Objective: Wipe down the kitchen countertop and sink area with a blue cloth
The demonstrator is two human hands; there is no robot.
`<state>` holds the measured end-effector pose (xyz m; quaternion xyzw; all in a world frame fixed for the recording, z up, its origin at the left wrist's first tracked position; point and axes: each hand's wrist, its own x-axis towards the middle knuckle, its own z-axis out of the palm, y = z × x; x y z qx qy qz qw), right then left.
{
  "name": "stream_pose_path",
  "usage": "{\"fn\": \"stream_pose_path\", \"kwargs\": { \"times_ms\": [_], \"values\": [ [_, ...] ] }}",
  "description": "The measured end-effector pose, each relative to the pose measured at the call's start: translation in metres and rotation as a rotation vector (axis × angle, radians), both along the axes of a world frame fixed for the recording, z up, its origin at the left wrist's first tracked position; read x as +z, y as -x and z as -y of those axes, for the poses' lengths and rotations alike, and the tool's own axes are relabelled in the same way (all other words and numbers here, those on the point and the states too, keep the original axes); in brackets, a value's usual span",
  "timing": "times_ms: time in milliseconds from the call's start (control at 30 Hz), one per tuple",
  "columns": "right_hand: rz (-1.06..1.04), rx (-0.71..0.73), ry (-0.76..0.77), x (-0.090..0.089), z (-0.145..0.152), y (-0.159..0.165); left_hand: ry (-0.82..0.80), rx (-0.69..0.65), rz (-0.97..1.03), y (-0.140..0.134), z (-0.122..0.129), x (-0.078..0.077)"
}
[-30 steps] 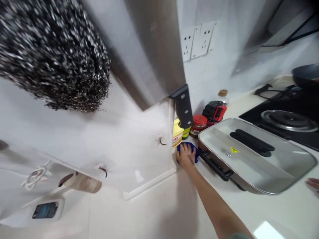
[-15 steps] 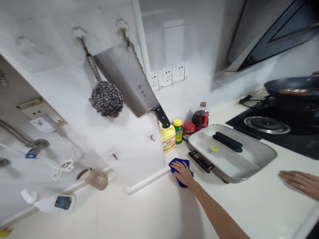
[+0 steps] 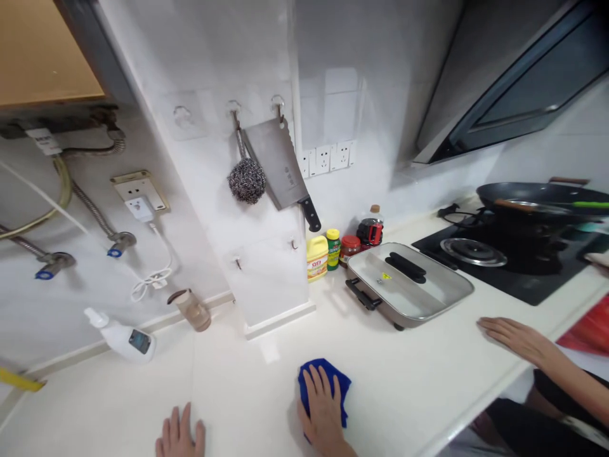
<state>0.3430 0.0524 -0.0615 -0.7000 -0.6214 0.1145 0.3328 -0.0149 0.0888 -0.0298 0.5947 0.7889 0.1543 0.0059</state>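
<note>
My right hand (image 3: 323,409) presses down on a blue cloth (image 3: 341,381) on the white countertop (image 3: 252,393), its fingers over the cloth and its thumb to the left. The cloth is crumpled and shows around the fingers. At the bottom edge, my left hand (image 3: 179,437) rests palm down and open on the counter, with nothing in it; its wrist is out of frame. An electric pan (image 3: 419,308) with a glass lid stands beyond the cloth to the right.
Another person's hand (image 3: 511,336) lies flat by the counter's front edge, right of the pan. A cleaver (image 3: 280,168) and steel scrubber (image 3: 246,181) hang on the pillar. A yellow detergent bottle (image 3: 317,257), white spray bottle (image 3: 126,339), brown cup (image 3: 193,310) and cooktop (image 3: 518,266) stand around.
My right hand has brought the blue cloth from the foot of the pillar, beside the detergent bottle, nearer to me. My left hand has come into view. The camera view has shifted.
</note>
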Motion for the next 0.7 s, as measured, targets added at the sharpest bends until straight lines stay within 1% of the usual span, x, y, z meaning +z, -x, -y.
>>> {"fn": "stream_pose_path", "kwargs": {
  "times_ms": [67, 133, 167, 200, 233, 300, 367, 433, 467, 500, 533, 600, 700],
  "values": [
    [-0.174, 0.055, -0.016, 0.004, 0.015, 0.005, -0.014, -0.004, -0.001, -0.001, 0.0, 0.0],
    [-0.386, 0.023, -0.034, 0.007, 0.028, -0.007, -0.034, -0.016, 0.013, -0.011, 0.0, -0.003],
    [-0.472, -0.031, -0.051, 0.007, 0.035, -0.019, -0.043, -0.057, 0.028, -0.023, 0.001, -0.004],
    [-0.524, -0.1, -0.074, 0.006, 0.042, -0.032, -0.05, -0.124, 0.049, -0.039, 0.003, -0.005],
    [-0.535, -0.164, -0.098, 0.004, 0.048, -0.047, -0.053, -0.238, 0.075, -0.061, 0.006, -0.006],
    [-0.445, -0.242, -0.138, -0.006, 0.061, -0.074, -0.046, -0.499, 0.163, -0.116, 0.014, -0.006],
    [-0.289, -0.246, -0.148, -0.019, 0.074, -0.095, -0.025, -0.714, 0.244, -0.177, 0.025, -0.005],
    [-0.145, -0.197, -0.149, -0.035, 0.085, -0.106, 0.014, -0.844, 0.289, -0.227, 0.037, -0.005],
    [-0.084, -0.158, -0.152, -0.044, 0.09, -0.108, 0.037, -0.898, 0.301, -0.245, 0.042, -0.006],
    [-0.03, -0.121, -0.162, -0.051, 0.094, -0.108, 0.048, -0.934, 0.309, -0.256, 0.046, -0.008],
    [0.018, -0.094, -0.18, -0.058, 0.098, -0.108, 0.056, -0.961, 0.312, -0.262, 0.05, -0.011],
    [0.091, -0.073, -0.217, -0.07, 0.102, -0.108, 0.061, -0.988, 0.308, -0.259, 0.056, -0.016],
    [0.129, -0.064, -0.262, -0.083, 0.102, -0.111, 0.064, -1.0, 0.299, -0.228, 0.064, -0.018]
  ]
}}
